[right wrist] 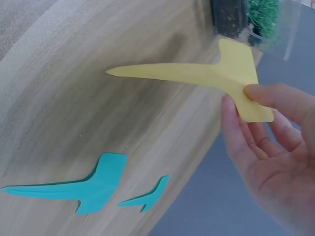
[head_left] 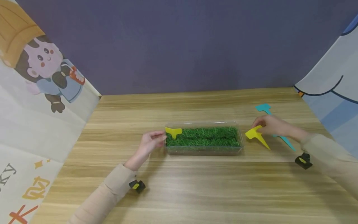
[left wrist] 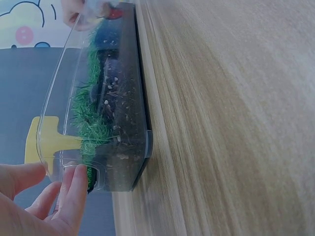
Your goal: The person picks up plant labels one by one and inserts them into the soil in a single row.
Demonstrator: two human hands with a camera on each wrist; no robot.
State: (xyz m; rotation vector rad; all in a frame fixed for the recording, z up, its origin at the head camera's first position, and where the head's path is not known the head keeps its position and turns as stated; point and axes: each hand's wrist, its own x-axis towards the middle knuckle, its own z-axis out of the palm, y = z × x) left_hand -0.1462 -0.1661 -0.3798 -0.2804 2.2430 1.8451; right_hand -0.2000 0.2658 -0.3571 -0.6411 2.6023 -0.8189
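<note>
My right hand (head_left: 272,125) pinches a yellow T-shaped plant label (right wrist: 197,73) by one side of its head, thumb against fingers. Its pointed stem is clear of the table in the right wrist view. Two teal plant labels lie below that hand: a larger one (right wrist: 93,189) and one that looks smaller (right wrist: 149,196). At the left end of a clear plastic box (head_left: 204,151), my left hand (head_left: 151,142) touches the end wall with fairly straight fingers. Green artificial grass (head_left: 207,141) fills the box over dark material. Another yellow plant label (head_left: 174,132) stands upright in the grass's left end.
The box rests on a wood-grain table (head_left: 195,186). A dark blue panel (head_left: 190,46) rises behind the table. Sheets with printed cartoons hang at both sides, one with a figure (head_left: 47,62) at left.
</note>
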